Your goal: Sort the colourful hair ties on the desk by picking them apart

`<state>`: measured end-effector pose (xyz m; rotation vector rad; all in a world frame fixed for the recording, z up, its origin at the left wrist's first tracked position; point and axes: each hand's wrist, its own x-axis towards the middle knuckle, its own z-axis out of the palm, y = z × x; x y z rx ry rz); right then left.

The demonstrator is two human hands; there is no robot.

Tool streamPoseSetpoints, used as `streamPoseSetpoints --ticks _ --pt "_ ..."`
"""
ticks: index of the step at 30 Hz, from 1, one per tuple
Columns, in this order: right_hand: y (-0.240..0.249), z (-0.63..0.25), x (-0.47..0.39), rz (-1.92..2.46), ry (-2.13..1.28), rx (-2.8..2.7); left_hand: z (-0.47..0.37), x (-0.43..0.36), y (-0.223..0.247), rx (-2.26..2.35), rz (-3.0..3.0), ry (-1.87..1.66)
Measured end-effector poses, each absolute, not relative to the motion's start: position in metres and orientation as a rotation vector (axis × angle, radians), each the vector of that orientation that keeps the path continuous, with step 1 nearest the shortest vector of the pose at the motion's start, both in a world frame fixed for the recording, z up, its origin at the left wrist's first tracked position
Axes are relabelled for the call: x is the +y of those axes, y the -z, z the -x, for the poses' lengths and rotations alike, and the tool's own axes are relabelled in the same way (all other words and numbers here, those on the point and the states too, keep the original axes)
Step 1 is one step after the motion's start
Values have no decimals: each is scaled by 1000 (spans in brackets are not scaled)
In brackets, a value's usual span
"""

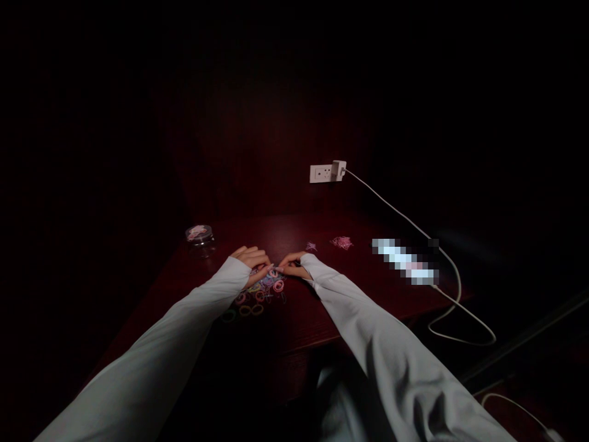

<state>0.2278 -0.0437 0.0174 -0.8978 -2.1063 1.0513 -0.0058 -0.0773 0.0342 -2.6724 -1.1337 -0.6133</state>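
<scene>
A loose pile of small coloured hair ties (260, 296) lies on the dark red table, with pink, yellow, green and purple rings among them. Over the far side of the pile, my left hand (252, 263) is closed with bent fingers, its thumb and fingertips reaching in. My right hand (293, 265) meets it from the right, with fingers and thumb pinched together close to the left fingertips. Whatever is between the fingers is too small and dark to make out. Beyond my right hand lie a tiny purple bunch (311, 246) and a larger pink heap (342, 243) of thin bands.
A clear round jar (200, 240) with pinkish things at its lid stands at the back left. To the right lies a blurred-out bright phone-like object (405, 261) on a white cable (391, 207), which runs to a charger in the wall socket (321, 174). The table's front edge is near.
</scene>
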Motion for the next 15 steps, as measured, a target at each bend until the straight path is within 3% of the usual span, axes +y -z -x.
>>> streamPoseSetpoints --ticks 15 --pt "-16 -228 -39 865 -1021 -2075 7 -73 -31 -1172 2684 633"
